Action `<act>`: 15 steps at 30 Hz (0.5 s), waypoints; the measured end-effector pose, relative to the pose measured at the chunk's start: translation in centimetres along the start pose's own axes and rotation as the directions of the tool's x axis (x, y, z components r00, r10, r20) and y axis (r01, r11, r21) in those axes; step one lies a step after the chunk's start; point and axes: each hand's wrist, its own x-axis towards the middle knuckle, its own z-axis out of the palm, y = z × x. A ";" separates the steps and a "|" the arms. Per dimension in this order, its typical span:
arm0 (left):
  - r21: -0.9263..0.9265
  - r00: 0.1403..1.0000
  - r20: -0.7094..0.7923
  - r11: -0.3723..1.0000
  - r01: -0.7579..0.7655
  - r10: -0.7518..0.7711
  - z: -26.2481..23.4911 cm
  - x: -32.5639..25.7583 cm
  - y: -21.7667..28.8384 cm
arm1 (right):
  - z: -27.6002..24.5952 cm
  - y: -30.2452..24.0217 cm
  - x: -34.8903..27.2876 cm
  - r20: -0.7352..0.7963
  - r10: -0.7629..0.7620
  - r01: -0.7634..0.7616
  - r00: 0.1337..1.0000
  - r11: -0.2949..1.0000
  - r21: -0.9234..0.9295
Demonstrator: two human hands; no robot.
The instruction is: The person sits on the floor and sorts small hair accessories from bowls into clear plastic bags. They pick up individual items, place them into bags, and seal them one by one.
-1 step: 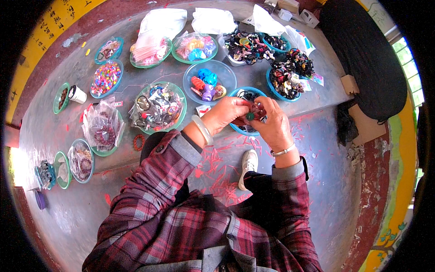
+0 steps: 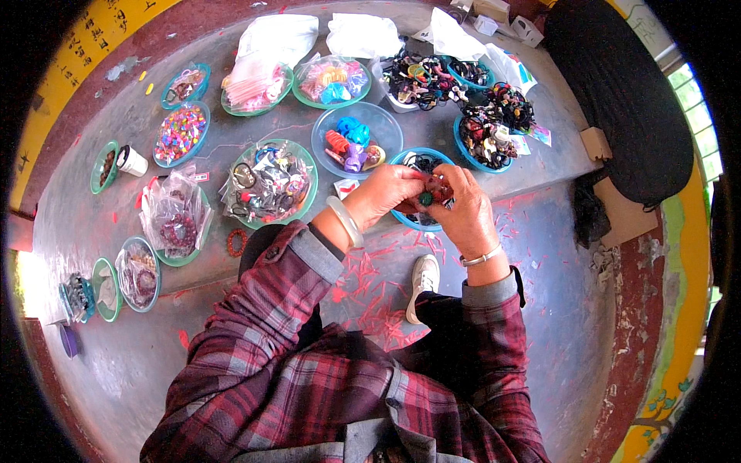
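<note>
My left hand (image 2: 384, 190) and my right hand (image 2: 471, 210) meet in front of me, fingertips closed in a pinch. Between them is a small ornament (image 2: 426, 198) with a round green part and shiny reddish parts; the fingers cover much of it, so its exact kind does not show. Right below the hands stands a blue basin (image 2: 417, 223) holding dark, stringy pieces like hair ties. A clear blue bowl (image 2: 318, 133) with blue, red and purple coiled pieces sits just beyond my left hand. Close to my right hand is another blue basin (image 2: 465, 157), heaped with dark hair ties.
To the left are a green basin of bagged hair accessories (image 2: 310, 185), a bowl of colourful small pieces (image 2: 160, 157), and a white cup (image 2: 133, 162). White bags (image 2: 278, 35) lie at the back. Red scraps (image 2: 367, 270) litter the floor near my shoe (image 2: 424, 278).
</note>
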 end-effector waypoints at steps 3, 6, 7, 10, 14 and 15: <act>-0.002 0.999 -0.051 1.000 -0.002 0.002 -0.1 0.0 -0.2 | 0.0 0.0 0.0 -0.031 0.015 -0.014 0.999 0.999 0.033; 0.068 0.998 -0.064 0.997 -0.022 0.027 0.0 -0.1 0.0 | 0.1 0.4 -0.1 -0.058 0.016 -0.012 0.998 0.997 0.072; 0.120 0.996 -0.079 0.992 -0.031 0.041 -0.2 0.1 -0.2 | 0.2 0.6 -0.1 -0.067 0.013 -0.008 0.998 0.996 0.084; 0.186 0.990 -0.059 0.976 -0.112 0.125 -0.4 0.4 -0.7 | 0.1 1.1 0.0 -0.081 -0.017 0.021 0.997 0.998 0.053; 0.224 0.986 -0.077 0.966 -0.130 0.150 0.0 0.1 -0.4 | 0.0 1.5 0.0 -0.064 0.102 -0.087 0.993 0.974 0.208; 0.231 0.986 -0.080 0.965 -0.123 0.145 0.1 0.1 -0.3 | -0.2 1.7 0.0 -0.036 0.171 -0.155 0.985 0.949 0.276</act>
